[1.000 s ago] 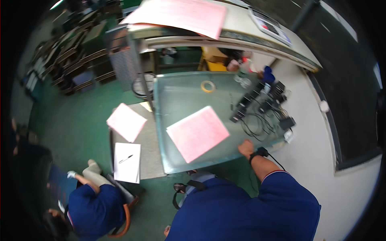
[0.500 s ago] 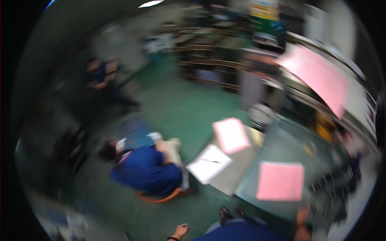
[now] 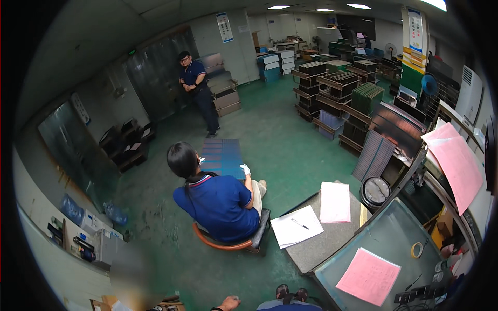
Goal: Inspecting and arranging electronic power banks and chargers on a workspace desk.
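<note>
The left hand (image 3: 228, 304) sits at the lower edge, over the green floor (image 3: 259, 285), its fingers curled in; whether they grip something small cannot be told. The right hand is out of view.

To the right, well apart from that hand, the pink sheet (image 3: 369, 277) lies on the glassy green table (image 3: 386, 230). A yellow tape roll (image 3: 413, 252) and black devices (image 3: 415, 295) with cables lie beyond it.

As for containers, cardboard boxes (image 3: 109, 300) show at the lower left, partly cut off. A round metal bin (image 3: 375, 192) stands by the table's far corner, its contents unclear. Farther off, brown racks (image 3: 334, 83) hold boards set on edge, many of them green.

The table's left edge meets a grey side surface (image 3: 311, 254) bearing white paper (image 3: 296, 227) with a pen on top. Between this surface and the person in the chair (image 3: 223, 244), who holds a bluish panel (image 3: 220, 155), runs a narrow gap; a broader stretch of floor spreads toward the racks.

The pink sheet is flat and roughly rectangular, askew to the table's edges, with faint markings and a pale edge along its top.
</note>
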Demonstrator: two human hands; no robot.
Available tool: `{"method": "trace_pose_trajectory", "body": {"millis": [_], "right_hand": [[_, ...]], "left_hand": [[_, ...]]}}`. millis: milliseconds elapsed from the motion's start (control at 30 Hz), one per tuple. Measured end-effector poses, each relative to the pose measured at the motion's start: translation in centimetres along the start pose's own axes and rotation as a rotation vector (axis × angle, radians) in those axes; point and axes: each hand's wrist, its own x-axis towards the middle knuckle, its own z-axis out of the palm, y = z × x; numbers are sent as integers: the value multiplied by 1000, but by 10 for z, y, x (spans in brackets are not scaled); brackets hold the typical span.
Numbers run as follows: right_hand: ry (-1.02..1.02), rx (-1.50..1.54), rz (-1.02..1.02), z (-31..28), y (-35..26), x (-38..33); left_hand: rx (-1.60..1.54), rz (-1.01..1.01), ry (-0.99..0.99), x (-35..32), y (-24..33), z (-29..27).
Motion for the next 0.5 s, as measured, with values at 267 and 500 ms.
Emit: {"method": "trace_pose_trajectory", "body": {"millis": [267, 500], "right_hand": [[4, 165, 50, -59, -45, -23], [3, 117, 86, -4, -10, -42]], "left_hand": [[111, -328, -100, 6, 15, -11], [168, -347, -140, 9, 18, -26]]}}
